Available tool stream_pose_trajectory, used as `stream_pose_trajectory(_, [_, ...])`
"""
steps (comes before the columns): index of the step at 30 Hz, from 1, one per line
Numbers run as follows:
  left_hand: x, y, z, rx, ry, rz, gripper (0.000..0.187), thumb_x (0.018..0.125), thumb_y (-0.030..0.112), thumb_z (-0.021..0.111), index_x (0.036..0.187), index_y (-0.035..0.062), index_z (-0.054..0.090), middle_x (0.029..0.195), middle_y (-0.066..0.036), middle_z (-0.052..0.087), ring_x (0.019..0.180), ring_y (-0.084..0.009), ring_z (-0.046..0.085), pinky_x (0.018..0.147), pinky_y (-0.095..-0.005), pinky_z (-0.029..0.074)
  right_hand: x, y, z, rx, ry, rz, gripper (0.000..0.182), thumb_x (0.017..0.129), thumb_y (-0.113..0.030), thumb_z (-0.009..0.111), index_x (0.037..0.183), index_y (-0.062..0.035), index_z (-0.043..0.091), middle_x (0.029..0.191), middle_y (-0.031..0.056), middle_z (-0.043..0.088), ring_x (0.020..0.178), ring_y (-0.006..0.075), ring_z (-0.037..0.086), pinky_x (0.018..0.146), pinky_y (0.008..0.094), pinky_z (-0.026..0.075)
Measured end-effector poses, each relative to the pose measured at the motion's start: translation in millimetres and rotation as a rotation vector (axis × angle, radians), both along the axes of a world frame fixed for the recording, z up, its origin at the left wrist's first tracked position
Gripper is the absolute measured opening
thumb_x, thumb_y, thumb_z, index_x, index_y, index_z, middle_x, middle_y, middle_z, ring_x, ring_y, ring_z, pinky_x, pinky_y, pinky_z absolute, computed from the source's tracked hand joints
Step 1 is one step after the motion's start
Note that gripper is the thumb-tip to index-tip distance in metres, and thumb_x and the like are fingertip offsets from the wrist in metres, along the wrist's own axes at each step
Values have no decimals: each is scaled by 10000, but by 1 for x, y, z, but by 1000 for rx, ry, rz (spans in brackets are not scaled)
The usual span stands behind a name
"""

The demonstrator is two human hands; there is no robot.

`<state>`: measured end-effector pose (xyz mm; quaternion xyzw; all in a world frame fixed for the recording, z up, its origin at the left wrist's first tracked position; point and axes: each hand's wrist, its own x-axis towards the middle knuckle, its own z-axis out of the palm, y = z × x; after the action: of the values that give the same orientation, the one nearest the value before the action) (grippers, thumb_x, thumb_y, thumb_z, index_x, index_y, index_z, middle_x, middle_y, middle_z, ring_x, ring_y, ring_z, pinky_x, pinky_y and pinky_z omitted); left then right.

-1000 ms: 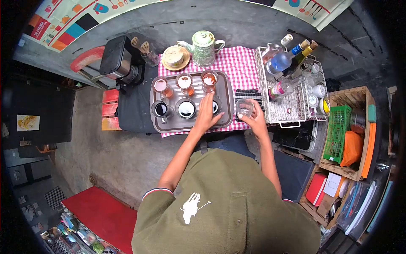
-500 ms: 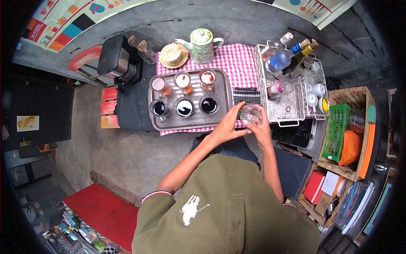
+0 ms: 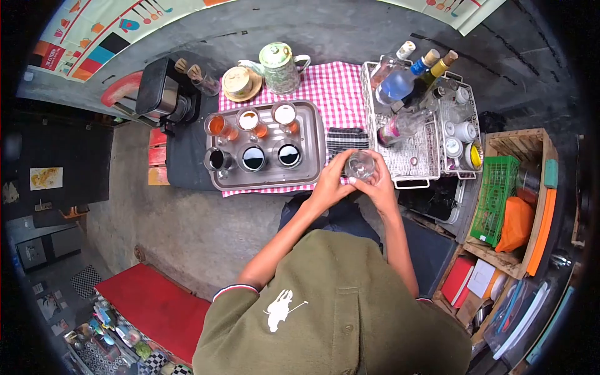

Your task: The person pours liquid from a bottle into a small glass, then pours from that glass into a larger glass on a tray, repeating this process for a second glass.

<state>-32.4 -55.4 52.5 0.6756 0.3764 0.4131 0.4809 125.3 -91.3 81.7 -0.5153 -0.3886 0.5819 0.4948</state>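
A clear, stemless-looking glass [image 3: 360, 165] is held between my two hands in front of the table's edge. My left hand [image 3: 331, 186] curls around its left side, while my right hand [image 3: 379, 186] wraps the right side, thumb toward me. The glass's rim faces up toward the camera, and no drink shows in it. Just beyond my fingers lies a folded dark striped cloth [image 3: 347, 139]. To the left, a metal tray [image 3: 262, 180] carries glass cups in two rows: amber drinks such as this cup [image 3: 252, 124] behind, dark drinks such as this cup [image 3: 253, 158] in front.
A white wire basket [image 3: 412, 184] with bottles and jars stands on the right. A green-patterned teapot [image 3: 281, 72] and a lidded cup [image 3: 237, 81] on a saucer are behind the tray. A black coffee machine [image 3: 156, 94] stands left; a wooden crate [image 3: 519, 140] sits far right.
The camera view has shifted, so the tray, teapot and basket appear farther left. Both hands keep the same glass, which has moved slightly left in view.
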Motion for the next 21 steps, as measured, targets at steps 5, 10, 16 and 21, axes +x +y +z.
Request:
stream_pose_trajectory(5, [24, -5, 4, -121, -59, 139, 728, 731, 56, 778, 1383, 14, 457, 1283, -185, 586, 1150, -309, 624, 971, -386, 502, 42, 9, 11, 43, -78, 72, 690, 805, -135, 789, 1390, -36, 437, 1307, 118, 549, 1215, 200, 545, 989, 353, 450])
stream_pose_trajectory(10, [42, 1, 0, -113, -50, 275, 679, 789, -14, 749, 1389, -4, 431, 1248, -105, 569, 1123, -164, 595, 942, -311, 518, 92, 18, 4, 197, -2, -68, 437, 876, -117, 707, 1258, -22, 517, 1215, 104, 579, 1155, 180, 557, 976, 340, 452])
stream_pose_trajectory(16, [74, 7, 5, -238, -283, 356, 672, 786, -34, 671, 1400, 10, 402, 1195, -70, 550, 1090, -134, 568, 956, -283, 473, 140, 42, -30, 259, -392, -250, 508, 817, -131, 759, 1240, -34, 495, 1209, 110, 566, 1144, 217, 551, 962, 372, 436])
stream_pose_trajectory(21, [93, 13, -3, -268, -361, 380, 708, 756, -14, 679, 1402, 20, 390, 1198, -62, 534, 1128, -145, 538, 983, -302, 450, 157, 68, -68, 322, -651, -209, 810, 735, -170, 839, 1383, -22, 377, 1336, 185, 487, 1240, 318, 506, 1047, 437, 394])
